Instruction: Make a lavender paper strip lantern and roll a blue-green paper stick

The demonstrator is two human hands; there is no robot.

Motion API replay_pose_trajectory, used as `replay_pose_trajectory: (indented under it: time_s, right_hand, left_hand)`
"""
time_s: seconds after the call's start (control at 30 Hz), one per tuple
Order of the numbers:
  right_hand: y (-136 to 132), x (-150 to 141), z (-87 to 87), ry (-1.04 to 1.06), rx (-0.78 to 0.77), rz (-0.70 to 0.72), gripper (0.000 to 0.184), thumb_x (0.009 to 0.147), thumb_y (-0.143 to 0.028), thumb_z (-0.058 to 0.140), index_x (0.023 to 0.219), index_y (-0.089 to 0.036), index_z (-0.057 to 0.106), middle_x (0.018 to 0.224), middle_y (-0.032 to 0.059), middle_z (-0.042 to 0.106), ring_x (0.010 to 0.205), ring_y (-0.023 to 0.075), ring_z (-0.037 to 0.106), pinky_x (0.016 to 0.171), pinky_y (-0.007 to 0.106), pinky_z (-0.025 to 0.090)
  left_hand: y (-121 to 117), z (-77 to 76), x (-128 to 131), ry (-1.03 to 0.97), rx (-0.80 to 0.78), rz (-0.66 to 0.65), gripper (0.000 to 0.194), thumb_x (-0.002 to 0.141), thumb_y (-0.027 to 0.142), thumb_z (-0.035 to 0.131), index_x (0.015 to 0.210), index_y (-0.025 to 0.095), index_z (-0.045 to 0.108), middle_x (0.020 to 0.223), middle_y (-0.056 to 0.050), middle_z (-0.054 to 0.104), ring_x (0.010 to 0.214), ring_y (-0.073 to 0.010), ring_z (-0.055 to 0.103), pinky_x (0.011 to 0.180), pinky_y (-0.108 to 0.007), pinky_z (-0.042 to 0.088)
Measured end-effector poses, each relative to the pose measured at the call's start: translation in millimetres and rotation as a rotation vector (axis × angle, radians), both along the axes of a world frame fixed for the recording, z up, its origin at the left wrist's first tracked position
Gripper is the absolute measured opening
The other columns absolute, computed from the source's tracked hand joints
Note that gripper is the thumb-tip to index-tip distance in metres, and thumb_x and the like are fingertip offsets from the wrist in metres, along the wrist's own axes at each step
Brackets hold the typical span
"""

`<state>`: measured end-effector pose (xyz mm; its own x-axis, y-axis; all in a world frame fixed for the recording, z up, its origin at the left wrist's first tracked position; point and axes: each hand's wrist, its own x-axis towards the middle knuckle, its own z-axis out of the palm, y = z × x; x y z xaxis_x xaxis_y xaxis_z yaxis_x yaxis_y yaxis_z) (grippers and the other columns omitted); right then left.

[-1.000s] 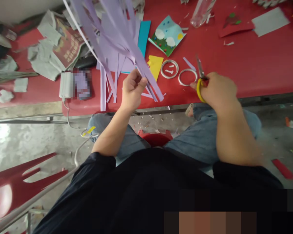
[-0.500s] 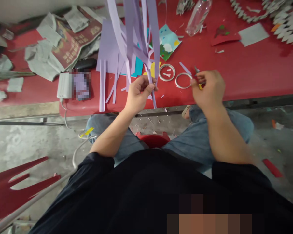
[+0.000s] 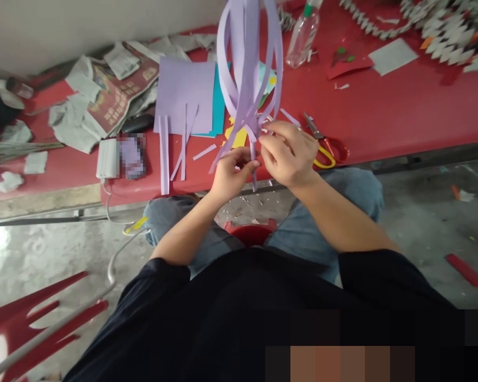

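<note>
My left hand (image 3: pixel 236 172) pinches the lower tail of a bundle of purple paper strips (image 3: pixel 247 90) between thumb and fingers. Above it the strips bow outward in loops and come together at a joint. My right hand (image 3: pixel 289 151) is at the right side of that joint, its fingers bent and closed against the strips; the exact hold is partly hidden. Just right of this hand, scissors (image 3: pixel 316 132) with red and yellow handles lie on the table. Behind the bundle lie yellow paper (image 3: pixel 238 137) and a mostly covered picture card (image 3: pixel 269 79).
On the red table (image 3: pixel 334 116) are purple sheets (image 3: pixel 185 95), loose purple strips (image 3: pixel 164 154), crumpled newspaper (image 3: pixel 115 90), a white power bank (image 3: pixel 107 158) with a cable, and a clear bottle (image 3: pixel 304 37). Folded paper chains (image 3: pixel 454 37) lie at the far right. A red stool (image 3: pixel 250 233) is below.
My right hand has moved left from beside the scissors to the strips, leaving the scissors on the table. My left hand keeps its pinch. The strips now bow into rounder loops.
</note>
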<state>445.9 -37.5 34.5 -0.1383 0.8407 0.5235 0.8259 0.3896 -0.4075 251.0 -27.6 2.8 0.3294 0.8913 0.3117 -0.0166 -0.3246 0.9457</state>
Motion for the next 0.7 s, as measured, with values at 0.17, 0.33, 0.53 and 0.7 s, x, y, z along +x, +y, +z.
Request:
replay_pose_trajectory:
  time_s: [0.17, 0.33, 0.53, 0.7]
  right_hand:
    - [5, -4, -11.6, -0.146, 0.229, -0.015, 0.027, 0.112, -0.028, 0.048, 0.108, -0.028, 0.075, 0.121, 0.0076, 0.080, 0.103, 0.0246, 0.077, 0.093, 0.047, 0.060]
    - [10, -7, -22.1, -0.119, 0.560, 0.023, 0.020, 0.108, -0.024, 0.055, 0.118, -0.031, 0.071, 0.119, 0.0023, 0.080, 0.094, 0.0215, 0.077, 0.083, 0.041, 0.057]
    - [15, -12, -21.7, 0.063, 0.653, 0.083, 0.022, 0.103, -0.017, 0.060, 0.119, -0.031, 0.067, 0.109, -0.0001, 0.081, 0.091, 0.0202, 0.079, 0.080, 0.039, 0.058]
    - [19, -13, -25.3, 0.159, 0.644, 0.068, 0.016, 0.103, -0.021, 0.060, 0.111, -0.031, 0.069, 0.103, 0.0012, 0.080, 0.092, 0.0222, 0.079, 0.081, 0.042, 0.061]
  left_hand:
    - [2, 1.7, -1, -0.021, 0.024, -0.060, 0.035, 0.092, 0.052, 0.089, 0.101, 0.021, 0.075, 0.078, 0.002, 0.066, 0.069, -0.0100, 0.061, 0.063, -0.024, 0.050]
    - [2, 5.6, -7, 0.042, 0.051, -0.091, 0.035, 0.093, 0.051, 0.088, 0.094, 0.019, 0.074, 0.079, 0.002, 0.068, 0.069, -0.0095, 0.058, 0.066, -0.024, 0.049]
    - [0, 11.4, -11, 0.093, 0.016, -0.123, 0.035, 0.097, 0.051, 0.085, 0.097, 0.017, 0.076, 0.084, -0.002, 0.073, 0.076, -0.0117, 0.064, 0.073, -0.025, 0.053]
    - [-1, 14.4, -11, 0.135, 0.041, -0.173, 0.025, 0.103, 0.041, 0.076, 0.106, 0.017, 0.078, 0.091, -0.004, 0.078, 0.085, -0.0152, 0.072, 0.080, -0.027, 0.058]
